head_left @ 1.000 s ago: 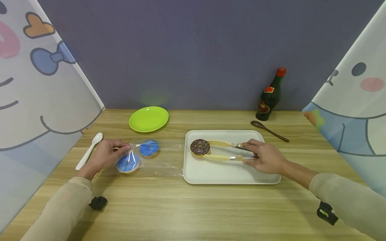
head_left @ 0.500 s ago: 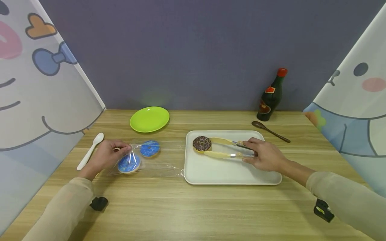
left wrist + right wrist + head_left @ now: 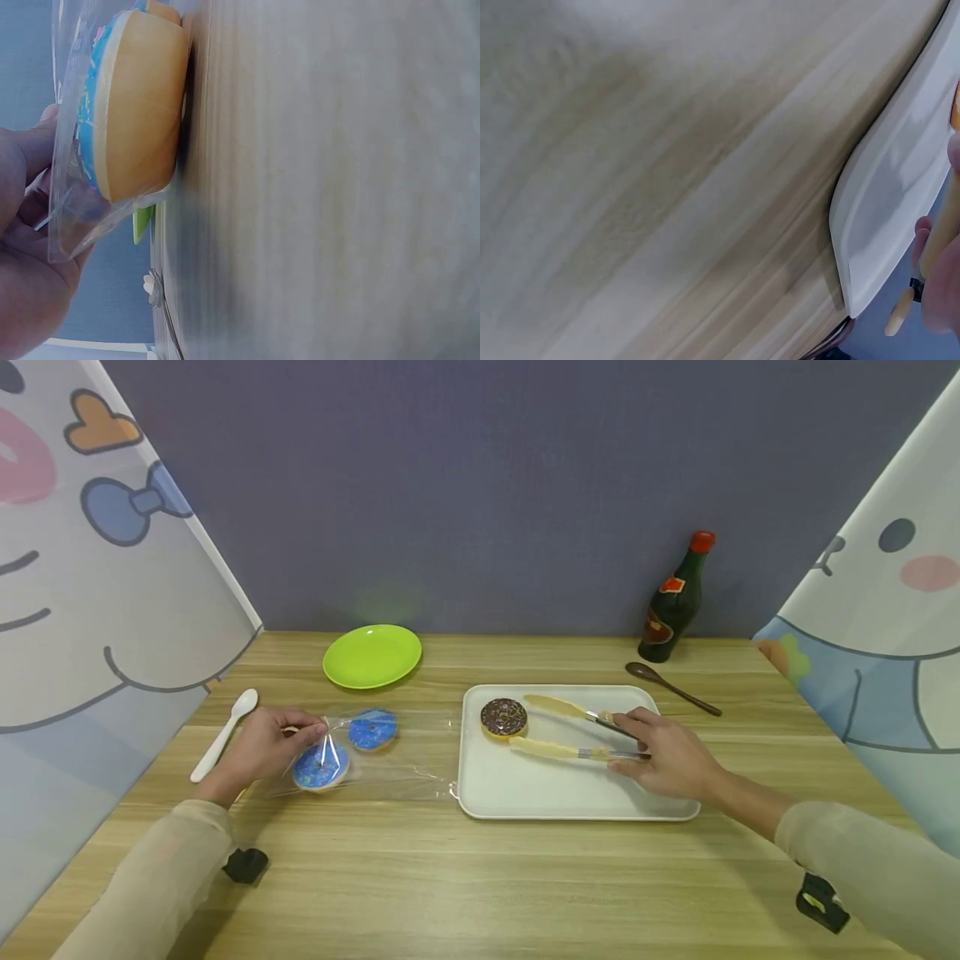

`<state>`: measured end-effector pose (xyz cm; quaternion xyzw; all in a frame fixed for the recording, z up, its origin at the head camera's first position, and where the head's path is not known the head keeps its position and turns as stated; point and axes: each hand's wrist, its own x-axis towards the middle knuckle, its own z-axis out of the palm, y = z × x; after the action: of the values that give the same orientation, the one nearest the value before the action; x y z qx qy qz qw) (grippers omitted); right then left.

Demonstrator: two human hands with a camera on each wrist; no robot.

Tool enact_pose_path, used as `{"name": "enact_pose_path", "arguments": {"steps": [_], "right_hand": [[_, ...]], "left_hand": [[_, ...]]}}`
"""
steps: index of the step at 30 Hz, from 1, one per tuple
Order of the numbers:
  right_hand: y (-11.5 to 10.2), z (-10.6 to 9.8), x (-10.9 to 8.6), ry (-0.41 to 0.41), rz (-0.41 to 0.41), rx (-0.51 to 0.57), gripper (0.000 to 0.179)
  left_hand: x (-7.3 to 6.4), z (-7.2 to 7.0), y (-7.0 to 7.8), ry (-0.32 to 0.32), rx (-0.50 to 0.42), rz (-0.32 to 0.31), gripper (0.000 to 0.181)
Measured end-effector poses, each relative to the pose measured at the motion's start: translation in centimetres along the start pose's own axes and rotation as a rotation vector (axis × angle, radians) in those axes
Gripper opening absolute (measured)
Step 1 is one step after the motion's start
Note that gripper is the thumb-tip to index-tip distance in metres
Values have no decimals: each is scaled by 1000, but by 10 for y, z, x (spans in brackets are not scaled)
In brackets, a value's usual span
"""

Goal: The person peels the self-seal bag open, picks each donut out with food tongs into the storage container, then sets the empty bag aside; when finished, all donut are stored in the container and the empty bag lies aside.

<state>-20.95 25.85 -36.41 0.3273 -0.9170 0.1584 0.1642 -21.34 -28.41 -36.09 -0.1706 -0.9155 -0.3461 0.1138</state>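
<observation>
Hands (image 3: 266, 745) (image 3: 667, 753) hold clear bag (image 3: 412, 745) left, tongs (image 3: 558, 706) right

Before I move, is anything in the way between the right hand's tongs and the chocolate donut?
Nothing visible stands between them. The right hand holds the tongs over the white tray, tips spread beside the chocolate donut; whether the lower tip touches it, I can't tell.
</observation>
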Motion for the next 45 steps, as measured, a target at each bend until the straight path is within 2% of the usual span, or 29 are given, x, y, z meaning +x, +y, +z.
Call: {"name": "enact_pose_path", "arguments": {"steps": [5,10,18,27,45], "right_hand": [[-16,-1,-1,36,-35,58,55],[-42,5,1,25,-78,126,52],[-79,17,16,-55,1,126,50],[-98,31,36,-102,28,68,48],[-125,57,75,-186,70,29,62]], "left_hand": [[1,-3,1,-7,17,-15,11],[1,-4,2,-7,25,-20,12],[1,-4,3,2,18,-21,11],[2,-2,2,-3,-4,-14,10],[0,1,-1,-3,-22,-7,9]]}}
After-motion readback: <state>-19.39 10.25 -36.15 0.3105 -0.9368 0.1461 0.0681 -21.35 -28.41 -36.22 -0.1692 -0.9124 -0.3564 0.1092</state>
